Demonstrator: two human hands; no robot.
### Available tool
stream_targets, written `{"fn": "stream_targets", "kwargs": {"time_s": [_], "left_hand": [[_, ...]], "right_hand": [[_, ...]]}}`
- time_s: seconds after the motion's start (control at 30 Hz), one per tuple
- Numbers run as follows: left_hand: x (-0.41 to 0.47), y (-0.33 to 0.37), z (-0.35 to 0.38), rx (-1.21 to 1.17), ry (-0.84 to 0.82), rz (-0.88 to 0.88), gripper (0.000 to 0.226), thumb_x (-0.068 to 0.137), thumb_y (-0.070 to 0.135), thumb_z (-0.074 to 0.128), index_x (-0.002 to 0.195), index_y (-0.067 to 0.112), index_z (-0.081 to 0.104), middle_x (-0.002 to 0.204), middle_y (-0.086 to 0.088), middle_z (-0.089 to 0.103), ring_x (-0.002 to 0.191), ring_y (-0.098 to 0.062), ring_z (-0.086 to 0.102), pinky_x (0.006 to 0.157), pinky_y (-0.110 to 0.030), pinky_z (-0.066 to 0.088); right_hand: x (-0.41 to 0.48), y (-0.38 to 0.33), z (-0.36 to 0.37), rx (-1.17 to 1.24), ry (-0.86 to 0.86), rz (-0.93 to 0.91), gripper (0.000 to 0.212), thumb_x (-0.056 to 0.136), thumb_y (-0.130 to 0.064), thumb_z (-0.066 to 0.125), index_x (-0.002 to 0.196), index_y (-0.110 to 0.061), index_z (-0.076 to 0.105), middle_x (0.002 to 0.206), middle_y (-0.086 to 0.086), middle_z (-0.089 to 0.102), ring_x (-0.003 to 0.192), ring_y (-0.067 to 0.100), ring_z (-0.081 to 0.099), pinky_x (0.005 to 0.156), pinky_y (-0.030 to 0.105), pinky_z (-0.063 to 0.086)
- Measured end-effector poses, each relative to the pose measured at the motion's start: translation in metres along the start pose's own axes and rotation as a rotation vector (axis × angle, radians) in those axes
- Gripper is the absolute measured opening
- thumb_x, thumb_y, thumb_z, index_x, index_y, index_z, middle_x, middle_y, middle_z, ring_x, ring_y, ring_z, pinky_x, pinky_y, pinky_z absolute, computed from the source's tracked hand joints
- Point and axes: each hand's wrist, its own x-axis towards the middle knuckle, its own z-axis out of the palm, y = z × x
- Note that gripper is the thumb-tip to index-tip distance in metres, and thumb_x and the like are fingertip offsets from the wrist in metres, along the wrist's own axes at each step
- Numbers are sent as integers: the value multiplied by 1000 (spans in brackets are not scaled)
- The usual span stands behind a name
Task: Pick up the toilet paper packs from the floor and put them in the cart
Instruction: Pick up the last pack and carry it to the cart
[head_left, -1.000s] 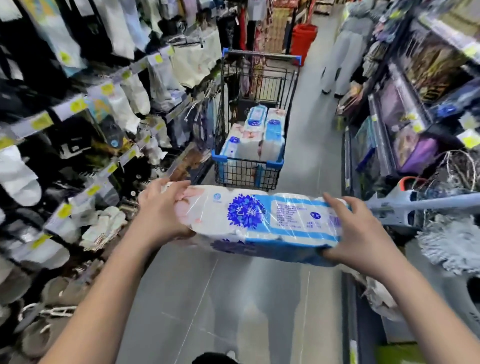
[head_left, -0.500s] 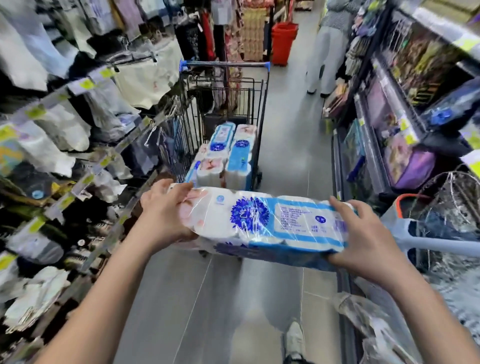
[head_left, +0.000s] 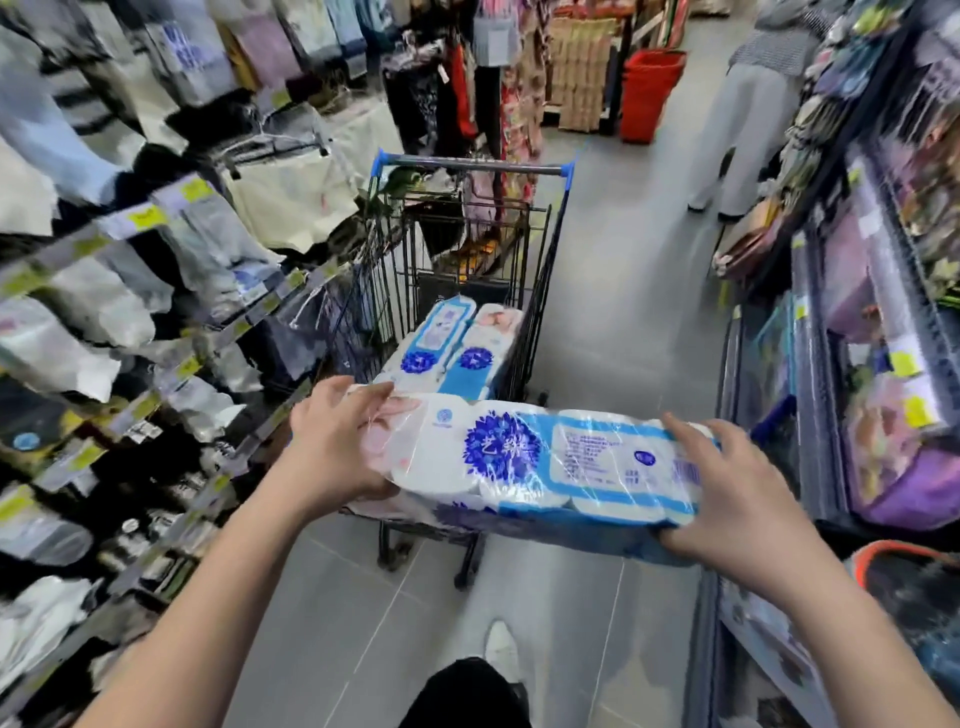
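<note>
A long white and blue toilet paper pack (head_left: 524, 462) in clear wrap is held flat at chest height, just short of the cart's near end. My left hand (head_left: 337, 441) grips its left end and my right hand (head_left: 727, 493) grips its right end. The wire cart (head_left: 540, 291) with blue corner caps stands straight ahead in the aisle. Two similar toilet paper packs (head_left: 447, 343) lie inside its basket. The held pack hides the cart's near rim.
Racks of hanging packaged socks and clothes (head_left: 156, 312) crowd the left side. Shelves of goods (head_left: 857, 312) line the right. A person (head_left: 743, 124) stands further down the aisle beside a red basket stack (head_left: 649, 93). My foot (head_left: 501, 649) is on the grey tiled floor.
I have walked closer to the cart, which now looks bigger and nearer. The pack stays held level in both hands.
</note>
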Motion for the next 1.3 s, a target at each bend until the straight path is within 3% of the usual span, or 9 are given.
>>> {"fn": "stream_targets", "kwargs": {"time_s": [0.27, 0.47, 0.67, 0.77, 0.9, 1.1, 1.3], "left_hand": [[106, -12, 3, -70, 90, -56, 110, 45, 28, 94, 144, 36, 45, 145, -4, 29, 134, -15, 21, 114, -37, 19], [172, -44, 7, -129, 110, -185, 111, 38, 41, 86, 140, 47, 42, 146, 0, 29, 140, -27, 27, 113, -38, 24], [207, -59, 5, -197, 186, -315, 107, 47, 35, 92, 142, 41, 44, 149, -3, 25, 140, -33, 21, 118, -45, 21], [212, -70, 2, -239, 219, -384, 107, 47, 37, 92, 142, 44, 42, 150, 2, 22, 140, -33, 20, 117, -47, 24], [210, -83, 6, -220, 285, -505, 104, 51, 41, 91, 143, 38, 43, 150, -4, 24, 142, -29, 18, 117, -43, 19], [204, -101, 20, -153, 413, -754, 107, 44, 55, 84, 141, 46, 41, 153, 1, 28, 145, -32, 24, 112, -48, 30], [221, -83, 24, -122, 482, -1000, 107, 46, 52, 87, 142, 42, 42, 153, -2, 24, 144, -34, 20, 117, -53, 23]], "right_hand": [[150, -13, -9, -60, -73, -101, 117, 41, -62, 59, 152, -38, 32, 144, -2, 36, 132, 26, 49, 108, 43, 44], [260, -46, -26, -139, -154, -198, 121, 39, -60, 64, 153, -39, 29, 142, -4, 35, 132, 23, 47, 110, 39, 43], [343, -86, -24, -174, -172, -331, 118, 43, -53, 71, 154, -37, 33, 147, 2, 40, 128, 26, 51, 107, 36, 44], [379, -108, -20, -172, -226, -386, 118, 42, -57, 64, 154, -40, 31, 147, 1, 38, 130, 25, 47, 109, 36, 43], [439, -148, -8, -206, -292, -560, 117, 46, -55, 71, 155, -40, 29, 148, 3, 34, 134, 26, 45, 110, 34, 40], [524, -207, 26, -260, -384, -824, 130, 49, -54, 87, 158, -43, 17, 153, 1, 27, 137, 24, 42, 111, 39, 41], [605, -251, 70, -205, -403, -1113, 123, 47, -51, 82, 156, -30, 30, 142, 11, 41, 131, 32, 47, 105, 41, 45]]}}
